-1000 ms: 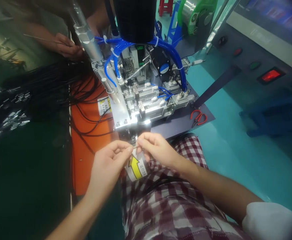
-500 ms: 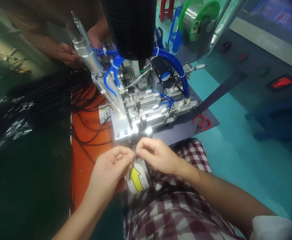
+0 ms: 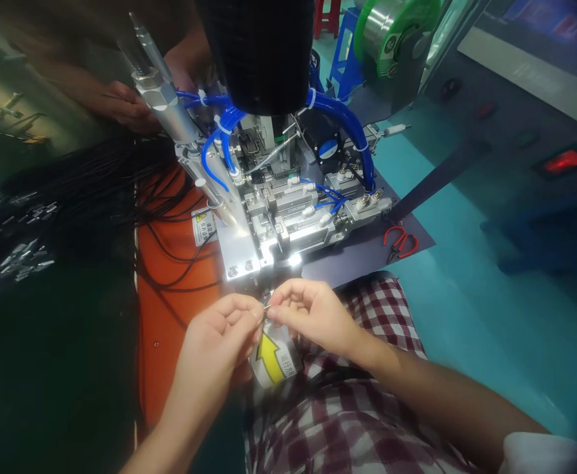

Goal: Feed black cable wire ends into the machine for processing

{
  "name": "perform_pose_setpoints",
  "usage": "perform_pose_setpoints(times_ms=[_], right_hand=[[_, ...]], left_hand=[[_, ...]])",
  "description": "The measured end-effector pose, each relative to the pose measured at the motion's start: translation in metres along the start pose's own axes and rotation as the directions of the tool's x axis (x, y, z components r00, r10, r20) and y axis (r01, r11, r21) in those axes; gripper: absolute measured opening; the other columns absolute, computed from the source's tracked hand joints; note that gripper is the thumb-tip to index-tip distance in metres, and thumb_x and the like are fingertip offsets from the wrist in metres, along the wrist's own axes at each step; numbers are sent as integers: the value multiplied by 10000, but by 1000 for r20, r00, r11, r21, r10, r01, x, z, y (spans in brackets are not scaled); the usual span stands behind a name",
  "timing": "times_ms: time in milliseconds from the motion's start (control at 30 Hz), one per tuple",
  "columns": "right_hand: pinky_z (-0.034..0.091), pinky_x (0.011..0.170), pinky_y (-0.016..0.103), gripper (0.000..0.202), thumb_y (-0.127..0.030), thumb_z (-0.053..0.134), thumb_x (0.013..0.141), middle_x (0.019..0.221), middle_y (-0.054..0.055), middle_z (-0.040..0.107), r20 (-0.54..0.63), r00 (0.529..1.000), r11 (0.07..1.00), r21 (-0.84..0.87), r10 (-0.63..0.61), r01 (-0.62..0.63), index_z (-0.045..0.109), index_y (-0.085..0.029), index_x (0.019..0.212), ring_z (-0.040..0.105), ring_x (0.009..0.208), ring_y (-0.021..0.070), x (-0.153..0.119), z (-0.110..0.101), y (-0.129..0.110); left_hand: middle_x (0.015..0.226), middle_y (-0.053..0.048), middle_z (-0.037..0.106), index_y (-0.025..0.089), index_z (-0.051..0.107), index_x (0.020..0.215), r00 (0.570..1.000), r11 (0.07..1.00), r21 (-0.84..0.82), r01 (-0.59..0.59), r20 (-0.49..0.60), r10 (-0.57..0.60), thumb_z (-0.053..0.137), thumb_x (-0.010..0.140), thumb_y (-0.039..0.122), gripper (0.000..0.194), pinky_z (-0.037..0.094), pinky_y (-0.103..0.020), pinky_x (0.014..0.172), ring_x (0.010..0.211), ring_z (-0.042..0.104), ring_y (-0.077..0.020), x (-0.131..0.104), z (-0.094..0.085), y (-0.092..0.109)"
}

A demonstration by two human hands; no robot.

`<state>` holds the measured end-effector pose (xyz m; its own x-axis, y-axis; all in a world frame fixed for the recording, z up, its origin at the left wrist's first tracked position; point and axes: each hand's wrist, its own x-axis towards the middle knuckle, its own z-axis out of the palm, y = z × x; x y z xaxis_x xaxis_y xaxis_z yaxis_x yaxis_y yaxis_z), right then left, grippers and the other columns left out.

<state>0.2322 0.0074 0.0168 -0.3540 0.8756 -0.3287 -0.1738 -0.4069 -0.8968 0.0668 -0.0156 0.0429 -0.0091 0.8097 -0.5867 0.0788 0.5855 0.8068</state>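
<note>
My left hand (image 3: 224, 329) is pinched closed, and my right hand (image 3: 313, 313) is pinched closed just beside it, fingertips nearly touching. Between the fingertips shows a tiny thin piece (image 3: 267, 307), too small to name. Both hands are in front of the metal machine (image 3: 298, 224), above a white label with a yellow arrow (image 3: 271, 359). Blue hoses (image 3: 348, 118) run over the machine, and a black cylinder (image 3: 269, 59) stands over it.
Black cables (image 3: 170, 263) with metal ends lie across the orange surface (image 3: 163, 388) at left. Red-handled pliers (image 3: 400, 243) rest on the grey plate at right. A green spool (image 3: 390, 33) stands behind. Another person's hand (image 3: 133, 108) shows at upper left.
My right hand has shifted slightly lower, and a thin piece now shows between the fingertips. The camera view has shifted a little. Both hands stay pinched together.
</note>
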Motion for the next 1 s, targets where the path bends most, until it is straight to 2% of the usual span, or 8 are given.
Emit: perform_pose_setpoints(times_ms=[133,233,300,400,533,733,1000], right_hand=[[394,476,189,136,-232,762,755,595,-50,583,-29,996,989,-125,-86,82,655,-156,788,464,492,59,-4,1,3],[383,475,184,98,-200,734,764,590,-52,571,-48,993,984,-146,-110,102,648,-153,774,450,491,53,-5,2,2],[377,463,184,129,-203,756,738,592,-49,579,-63,995,993,-91,-75,69,637,-154,753,457,481,53,-5,5,1],[387,435,192,238,-258,820,669,583,-44,603,-56,997,996,76,45,-41,608,-158,713,478,448,62,-5,9,-1],[409,432,193,289,-291,850,630,570,-41,619,-82,992,977,195,101,-83,597,-162,686,486,441,65,-7,16,1],[403,442,185,223,-231,806,668,588,-36,630,-172,985,988,153,10,16,594,-163,680,497,451,60,-13,22,10],[418,474,194,192,-221,792,671,612,-29,628,-158,987,991,132,14,7,613,-161,708,518,504,75,-10,17,6]], left_hand=[[586,47,472,180,616,765,1000,1000,2,26,-10,-26,726,768,507,345,276,-165,397,457,353,-59,-1,2,2],[582,47,462,182,604,746,999,999,13,48,-4,-48,708,782,507,343,277,-166,397,453,344,-60,-3,2,4],[562,51,445,187,591,734,997,996,26,80,-7,-80,701,782,514,349,282,-170,392,444,331,-64,-4,2,5],[543,59,434,194,579,737,994,994,17,108,-18,-107,711,764,523,355,284,-175,380,428,311,-65,-6,3,5],[540,66,455,187,582,750,998,996,-69,62,-9,-63,726,756,503,347,252,-163,384,414,275,-44,-6,5,3],[524,50,517,170,599,781,1000,992,-125,-17,15,19,683,803,390,237,200,-162,403,397,257,-25,-5,6,-1],[528,71,436,185,588,816,1000,999,-39,28,14,-27,670,825,395,226,213,-173,416,440,253,-49,-8,4,-4]])
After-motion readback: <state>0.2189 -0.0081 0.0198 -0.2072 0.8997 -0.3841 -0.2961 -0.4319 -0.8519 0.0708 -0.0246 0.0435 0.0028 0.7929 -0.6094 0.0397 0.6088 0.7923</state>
